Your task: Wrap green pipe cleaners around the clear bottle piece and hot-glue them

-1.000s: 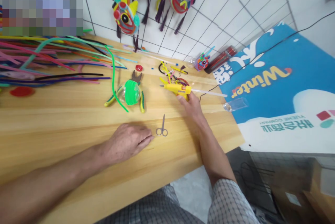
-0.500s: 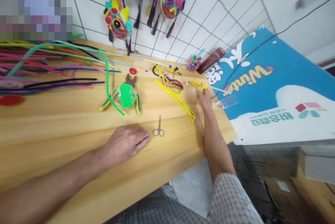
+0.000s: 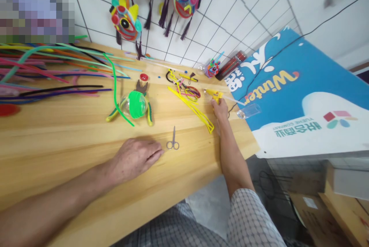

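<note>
My right hand (image 3: 220, 108) is wrapped round the handle of a yellow glue gun (image 3: 213, 93) at the table's right side. My left hand (image 3: 141, 154) rests on the wood with its fingers together; whether anything is between them is hidden. Just right of its fingertips lie small scissors (image 3: 173, 144). Beyond it, a clear ball with a green fuzzy patch (image 3: 137, 104) sits on pliers with yellow-green handles (image 3: 149, 114). A green pipe cleaner (image 3: 115, 85) curves beside the ball. Bent yellow pipe cleaners (image 3: 193, 111) lie between the ball and the glue gun.
Many coloured pipe cleaners (image 3: 57, 74) spread over the table's back left. Colourful masks (image 3: 125, 22) hang on the tiled wall. A small decorated figure (image 3: 212, 68) and a dark red cylinder (image 3: 232, 65) stand at the back. A black cord (image 3: 276, 52) crosses the blue banner (image 3: 323, 70).
My right hand and the glue gun have shifted slightly left. The whole view has also moved a little. My left hand rests in the same pose.
</note>
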`<action>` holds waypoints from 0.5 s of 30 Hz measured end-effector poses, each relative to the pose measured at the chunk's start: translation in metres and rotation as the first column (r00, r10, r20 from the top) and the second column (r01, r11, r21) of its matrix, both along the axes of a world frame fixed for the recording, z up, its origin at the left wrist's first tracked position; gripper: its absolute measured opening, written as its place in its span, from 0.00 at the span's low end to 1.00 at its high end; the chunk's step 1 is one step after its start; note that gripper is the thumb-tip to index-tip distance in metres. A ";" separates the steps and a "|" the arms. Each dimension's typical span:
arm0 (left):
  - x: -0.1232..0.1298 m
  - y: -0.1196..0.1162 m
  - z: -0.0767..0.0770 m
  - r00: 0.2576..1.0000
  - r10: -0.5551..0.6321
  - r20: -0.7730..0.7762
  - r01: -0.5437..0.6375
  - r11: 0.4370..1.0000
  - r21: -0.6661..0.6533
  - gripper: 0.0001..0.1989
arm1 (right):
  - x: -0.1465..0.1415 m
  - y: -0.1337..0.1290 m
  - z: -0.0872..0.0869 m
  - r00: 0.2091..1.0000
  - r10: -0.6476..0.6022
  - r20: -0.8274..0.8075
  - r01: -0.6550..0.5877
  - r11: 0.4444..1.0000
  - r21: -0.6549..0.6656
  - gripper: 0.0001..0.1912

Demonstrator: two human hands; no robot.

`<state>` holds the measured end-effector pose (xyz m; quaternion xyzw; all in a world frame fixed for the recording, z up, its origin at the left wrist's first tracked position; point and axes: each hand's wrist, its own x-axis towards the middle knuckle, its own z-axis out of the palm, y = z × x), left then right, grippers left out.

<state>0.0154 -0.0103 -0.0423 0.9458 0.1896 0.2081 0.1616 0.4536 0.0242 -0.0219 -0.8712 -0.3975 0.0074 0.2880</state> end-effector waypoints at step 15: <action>-0.015 -0.037 0.109 0.945 -0.109 0.308 0.297 0.679 -0.672 0.10 | -0.013 -0.062 0.028 0.956 0.103 0.273 -0.101 0.995 -0.023 0.22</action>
